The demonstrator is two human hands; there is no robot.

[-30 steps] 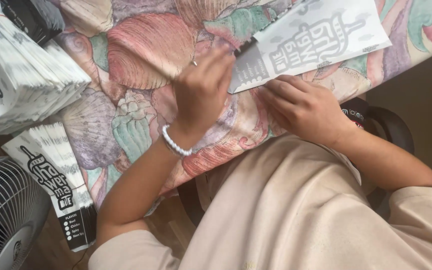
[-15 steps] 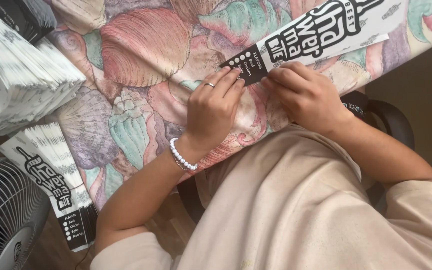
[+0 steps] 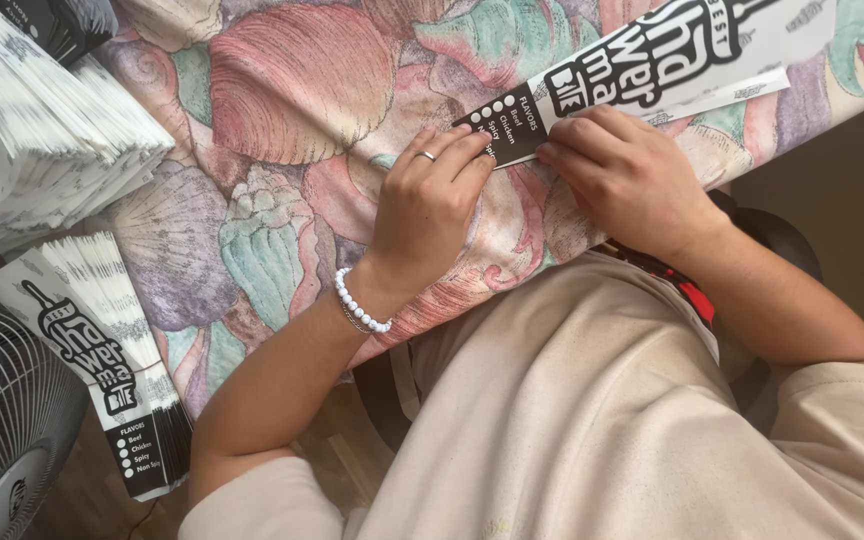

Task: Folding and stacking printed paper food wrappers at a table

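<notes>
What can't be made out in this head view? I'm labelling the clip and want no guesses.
- Paper sleeve: far end cut off by the top edge.
- Left hand: fingertips cover the sleeve's dark end.
- Right hand: fingertips tucked down on the sleeve's edge, grip unclear.
- Stacked sleeves: blurred, count unknowable.
- Fan: cut off by the left edge.

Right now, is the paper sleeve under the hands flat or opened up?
Flat. The white-and-black paper sleeve lies pressed on the shell-print tablecloth; left hand and right hand press its dark end.
</notes>
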